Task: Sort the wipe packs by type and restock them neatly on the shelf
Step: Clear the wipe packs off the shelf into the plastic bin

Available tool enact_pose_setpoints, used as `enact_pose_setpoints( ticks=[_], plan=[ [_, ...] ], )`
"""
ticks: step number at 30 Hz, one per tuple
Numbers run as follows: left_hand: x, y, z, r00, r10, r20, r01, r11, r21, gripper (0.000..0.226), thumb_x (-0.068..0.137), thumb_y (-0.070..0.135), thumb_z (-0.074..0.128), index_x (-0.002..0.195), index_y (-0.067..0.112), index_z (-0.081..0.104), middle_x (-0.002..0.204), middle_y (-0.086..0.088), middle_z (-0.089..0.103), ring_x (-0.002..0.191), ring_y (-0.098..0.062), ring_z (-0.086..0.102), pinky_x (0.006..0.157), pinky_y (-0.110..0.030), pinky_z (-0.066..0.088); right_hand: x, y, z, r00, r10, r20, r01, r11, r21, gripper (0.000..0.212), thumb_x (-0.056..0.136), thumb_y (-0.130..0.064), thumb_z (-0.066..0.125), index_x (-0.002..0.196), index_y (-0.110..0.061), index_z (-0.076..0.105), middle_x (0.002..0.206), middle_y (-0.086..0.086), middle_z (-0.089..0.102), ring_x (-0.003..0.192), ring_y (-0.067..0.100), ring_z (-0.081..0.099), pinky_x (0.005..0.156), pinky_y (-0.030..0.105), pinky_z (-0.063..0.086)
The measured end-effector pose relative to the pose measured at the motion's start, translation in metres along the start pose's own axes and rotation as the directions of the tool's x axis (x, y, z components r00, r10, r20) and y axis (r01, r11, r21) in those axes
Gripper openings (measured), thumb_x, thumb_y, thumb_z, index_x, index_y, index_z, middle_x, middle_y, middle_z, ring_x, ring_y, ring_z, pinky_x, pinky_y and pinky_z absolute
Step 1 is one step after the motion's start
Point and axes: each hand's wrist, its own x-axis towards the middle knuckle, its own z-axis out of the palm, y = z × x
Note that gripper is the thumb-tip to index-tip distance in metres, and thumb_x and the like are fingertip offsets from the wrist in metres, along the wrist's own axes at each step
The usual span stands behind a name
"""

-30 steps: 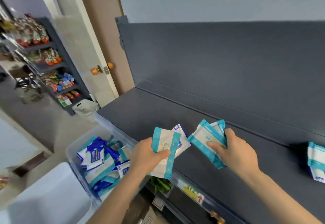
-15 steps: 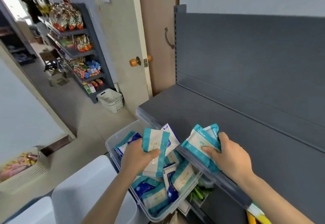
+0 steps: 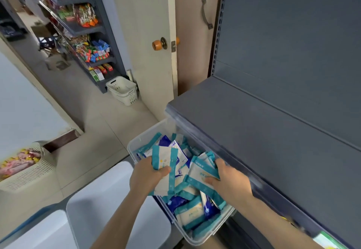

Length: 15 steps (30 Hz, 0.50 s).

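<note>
A clear plastic bin (image 3: pixel 136 143) beside the dark grey shelf (image 3: pixel 263 131) holds several wipe packs, some teal-and-white (image 3: pixel 192 212), some dark blue (image 3: pixel 175 201). My left hand (image 3: pixel 147 176) grips a teal-and-white pack (image 3: pixel 165 160) with a blue-and-white pack (image 3: pixel 180 155) behind it, above the bin. My right hand (image 3: pixel 228 182) holds teal-and-white packs (image 3: pixel 201 172) over the bin, close to the shelf's front edge. The shelf surface shown here carries no packs.
A white lid or bin (image 3: pixel 109 200) lies left of the clear bin. A cream basket (image 3: pixel 123 90) stands on the floor by a door with an orange knob (image 3: pixel 157 45). A snack rack (image 3: pixel 84 33) fills the far left; a basket of sweets (image 3: pixel 21 160) sits low left.
Both hands with their packs have come back from over the shelf to above the bin. The view has swung left and down, and the packs on the shelf's right end are out of sight.
</note>
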Motion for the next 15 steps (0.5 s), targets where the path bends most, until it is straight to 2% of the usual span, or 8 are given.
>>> enact_pose_setpoints(
  ticks=[2,5,8,10,12,13,14,15],
  plan=[
    [0.0,-0.005,0.008,0.999,-0.021,0.031,0.021,1.0,-0.004,0.018,0.075,0.037,0.073,0.082,0.03,0.057,0.08,0.013,0.065,0.078,-0.012,0.063,0.073,-0.036,0.055,0.005,0.0,0.01,0.999,0.013,0.031,-0.013,1.0,-0.001,0.038,0.09,-0.054,0.048,0.1,-0.021,0.033,0.079,-0.007,0.053,0.074,0.019,0.057,0.058,0.031,0.04],
    [-0.003,-0.01,0.021,0.997,-0.055,0.054,0.057,0.998,-0.033,0.018,0.075,0.036,0.072,0.075,0.028,0.056,0.076,0.011,0.065,0.073,-0.009,0.062,0.07,-0.034,0.055,0.009,0.001,0.024,0.998,0.029,0.059,-0.029,1.0,-0.013,0.037,0.09,-0.054,0.049,0.092,-0.023,0.028,0.074,-0.007,0.051,0.073,0.019,0.059,0.058,0.031,0.042],
    [-0.006,-0.011,0.035,0.997,-0.054,0.063,0.058,0.996,-0.061,0.02,0.076,0.033,0.071,0.07,0.027,0.053,0.07,0.01,0.063,0.068,-0.008,0.061,0.066,-0.032,0.052,0.011,0.001,0.033,0.995,0.045,0.087,-0.044,0.999,-0.015,0.037,0.09,-0.054,0.049,0.095,-0.024,0.029,0.07,-0.008,0.051,0.062,0.015,0.053,0.048,0.029,0.037],
    [-0.007,-0.012,0.043,0.994,-0.068,0.085,0.074,0.995,-0.069,0.019,0.077,0.034,0.071,0.07,0.027,0.054,0.07,0.01,0.063,0.068,-0.01,0.061,0.067,-0.034,0.053,0.013,0.002,0.038,0.994,0.055,0.097,-0.055,0.998,-0.001,0.037,0.09,-0.054,0.05,0.1,-0.023,0.032,0.071,-0.007,0.053,0.061,0.014,0.053,0.047,0.028,0.037],
    [-0.007,-0.014,0.048,0.995,-0.059,0.082,0.057,0.998,0.023,0.015,0.077,0.038,0.068,0.082,0.029,0.056,0.081,0.012,0.064,0.077,-0.012,0.062,0.072,-0.034,0.055,0.014,0.006,0.042,0.992,0.048,0.114,-0.048,0.999,-0.004,0.037,0.09,-0.051,0.052,0.109,-0.022,0.037,0.085,-0.004,0.058,0.077,0.017,0.059,0.06,0.031,0.044],
    [-0.007,-0.015,0.05,0.998,-0.031,0.056,0.025,0.993,0.113,0.023,0.078,0.04,0.066,0.097,0.031,0.058,0.097,0.014,0.064,0.09,-0.013,0.062,0.079,-0.033,0.054,0.013,0.008,0.044,0.994,0.016,0.108,-0.012,0.999,-0.039,0.039,0.09,-0.048,0.052,0.116,-0.021,0.039,0.098,-0.003,0.058,0.094,0.02,0.059,0.074,0.033,0.046],
    [-0.007,-0.016,0.051,1.0,0.007,0.028,-0.013,0.981,0.194,0.042,0.079,0.041,0.066,0.117,0.031,0.054,0.114,0.013,0.059,0.107,-0.014,0.057,0.088,-0.033,0.05,0.013,0.009,0.044,0.995,-0.023,0.095,0.031,0.996,-0.088,0.043,0.091,-0.045,0.053,0.124,-0.021,0.039,0.113,-0.002,0.056,0.109,0.021,0.054,0.088,0.034,0.043],
    [-0.006,-0.016,0.052,0.998,0.056,-0.006,-0.053,0.97,0.236,0.056,0.08,0.042,0.066,0.131,0.03,0.046,0.128,0.011,0.052,0.12,-0.015,0.049,0.096,-0.033,0.045,0.012,0.01,0.043,0.995,-0.061,0.076,0.07,0.99,-0.121,0.046,0.092,-0.042,0.052,0.13,-0.022,0.038,0.123,-0.003,0.052,0.116,0.02,0.048,0.097,0.033,0.039]
  ],
)
